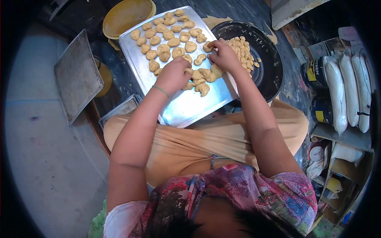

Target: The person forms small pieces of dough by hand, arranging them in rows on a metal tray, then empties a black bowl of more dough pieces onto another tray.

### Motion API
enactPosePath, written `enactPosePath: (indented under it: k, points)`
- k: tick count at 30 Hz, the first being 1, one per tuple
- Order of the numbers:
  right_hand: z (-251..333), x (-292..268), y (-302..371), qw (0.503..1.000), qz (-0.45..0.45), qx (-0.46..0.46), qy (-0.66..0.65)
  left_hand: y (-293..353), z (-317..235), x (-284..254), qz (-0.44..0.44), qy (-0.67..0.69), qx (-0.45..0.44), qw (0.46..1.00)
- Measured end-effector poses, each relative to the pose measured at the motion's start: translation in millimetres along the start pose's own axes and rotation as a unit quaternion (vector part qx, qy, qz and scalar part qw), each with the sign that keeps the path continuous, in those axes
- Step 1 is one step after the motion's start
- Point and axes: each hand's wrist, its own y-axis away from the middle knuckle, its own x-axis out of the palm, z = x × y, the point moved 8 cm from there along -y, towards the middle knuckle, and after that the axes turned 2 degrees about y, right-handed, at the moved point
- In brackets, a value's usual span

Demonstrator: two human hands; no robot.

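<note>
A silver metal tray (pixel 182 109) lies tilted across my lap, its upper part covered with several rounded lumps of tan dough (pixel 191 47). Lower on it, larger irregular dough pieces (pixel 203 89) sit bunched together. My left hand (pixel 174 74) is over the tray's middle, fingers curled round a dough piece (pixel 188 71) at the left end of that bunch. At the tray's right edge, my right hand (pixel 224 56) pinches another dough lump (pixel 207 47) between thumb and fingers. The fingertips partly cover both pieces.
Right of the tray stands a round black basin (pixel 272 69) holding many small dough bits (pixel 241 49). A yellow tub (pixel 129 18) is behind the tray. An upright flat pan (pixel 78 77) leans at left. White plastic packs (pixel 349 89) and a shelf (pixel 345 180) line the right.
</note>
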Motion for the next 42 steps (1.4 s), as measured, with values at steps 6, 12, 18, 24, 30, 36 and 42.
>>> enactPosePath:
  k: [6, 12, 18, 24, 30, 36, 42]
  points:
    - [42.3, 16.9, 12.4, 0.984, 0.079, -0.127, 0.091, 21.6, 12.4, -31.8, 0.01, 0.064, -0.108, 0.992]
    - [56.0, 5.5, 10.3, 0.986, -0.01, -0.117, 0.12, 38.2, 42.0, -37.3, 0.048, 0.106, -0.162, 0.98]
    - [92.5, 41.7, 44.2, 0.985, 0.093, -0.125, 0.076, 55.4, 19.8, -19.0, 0.037, 0.019, -0.032, 0.999]
    - [97.8, 54.6, 50.2, 0.973, 0.121, -0.194, 0.026, 59.5, 18.0, -10.7, 0.119, -0.111, -0.127, 0.978]
    - [96.4, 33.4, 64.3, 0.963, 0.134, -0.22, 0.075, 68.1, 25.8, -25.5, 0.139, -0.141, -0.17, 0.965]
    - [66.7, 28.2, 51.6, 0.987, 0.124, -0.104, 0.013, 59.1, 8.3, -31.0, 0.051, -0.087, -0.108, 0.989]
    - [59.7, 25.0, 46.8, 0.993, 0.085, -0.033, 0.079, 45.0, 7.7, -3.6, 0.084, -0.1, -0.045, 0.99]
